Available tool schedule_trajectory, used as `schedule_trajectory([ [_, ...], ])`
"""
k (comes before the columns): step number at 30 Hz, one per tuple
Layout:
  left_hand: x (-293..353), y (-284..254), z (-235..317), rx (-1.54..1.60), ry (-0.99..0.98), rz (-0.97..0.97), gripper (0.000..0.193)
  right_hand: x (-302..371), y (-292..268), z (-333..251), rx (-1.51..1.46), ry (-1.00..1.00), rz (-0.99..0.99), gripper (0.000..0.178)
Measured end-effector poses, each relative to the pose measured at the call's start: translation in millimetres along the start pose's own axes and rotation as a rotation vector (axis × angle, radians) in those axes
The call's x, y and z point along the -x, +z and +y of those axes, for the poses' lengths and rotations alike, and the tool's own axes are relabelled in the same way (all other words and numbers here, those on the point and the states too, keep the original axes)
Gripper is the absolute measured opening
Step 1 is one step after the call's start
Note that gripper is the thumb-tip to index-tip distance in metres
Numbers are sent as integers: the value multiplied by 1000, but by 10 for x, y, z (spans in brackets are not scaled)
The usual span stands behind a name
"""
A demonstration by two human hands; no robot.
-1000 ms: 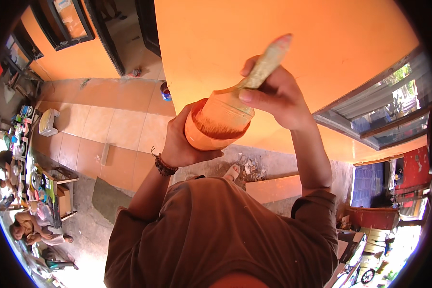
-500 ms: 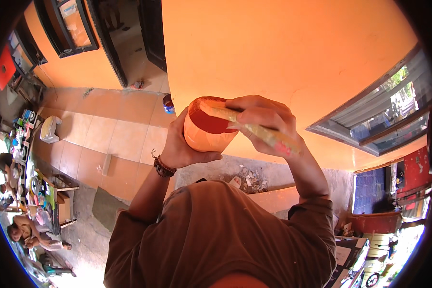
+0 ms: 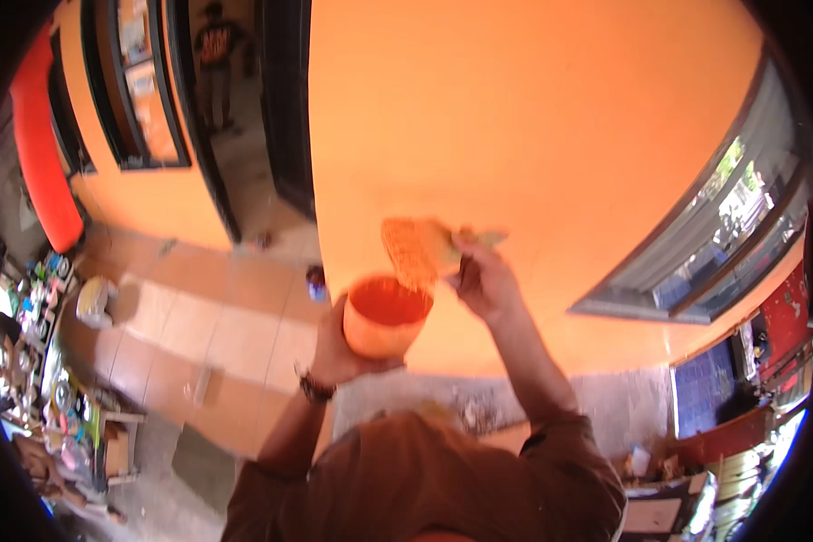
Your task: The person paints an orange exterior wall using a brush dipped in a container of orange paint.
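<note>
In the head view, the left hand (image 3: 334,348) curls round an orange pot (image 3: 381,338); the right hand (image 3: 486,280) grips a wide brush (image 3: 414,253) just above its rim, before a smooth orange wall (image 3: 524,117). Rightward is a grey-framed window (image 3: 718,237); leftward, tiled floor (image 3: 185,312) and a doorway (image 3: 251,149) with a person (image 3: 214,63) standing inside.

Brush (image 3: 410,251) now seemingly out of cup (image 3: 382,338)

Brush (image 3: 432,248) blurred; left hand (image 3: 336,354) partly behind cup (image 3: 379,333); shirt (image 3: 425,479) cut off.
</note>
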State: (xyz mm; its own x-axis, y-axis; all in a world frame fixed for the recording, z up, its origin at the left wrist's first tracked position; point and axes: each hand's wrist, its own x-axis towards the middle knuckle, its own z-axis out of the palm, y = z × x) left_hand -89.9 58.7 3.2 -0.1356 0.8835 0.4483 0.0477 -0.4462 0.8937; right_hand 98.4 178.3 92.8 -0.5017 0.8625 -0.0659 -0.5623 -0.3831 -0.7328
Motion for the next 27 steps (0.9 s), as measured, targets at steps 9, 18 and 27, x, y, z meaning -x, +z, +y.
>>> schedule_trajectory([
  [9, -166, 154, -79, 103, -16, 124, 94, -288, 962, -1557, 198, -633, -342, 23],
  [18, -247, 181, -42, 180, -75, 229, 87, -672, 2936, -2803, 1083, -1842, -601, 17],
  [27, -250, -140, -147, 239, -62, 224, 77, -1246, 4508, -3275, 1408, -2667, -411, 23],
])
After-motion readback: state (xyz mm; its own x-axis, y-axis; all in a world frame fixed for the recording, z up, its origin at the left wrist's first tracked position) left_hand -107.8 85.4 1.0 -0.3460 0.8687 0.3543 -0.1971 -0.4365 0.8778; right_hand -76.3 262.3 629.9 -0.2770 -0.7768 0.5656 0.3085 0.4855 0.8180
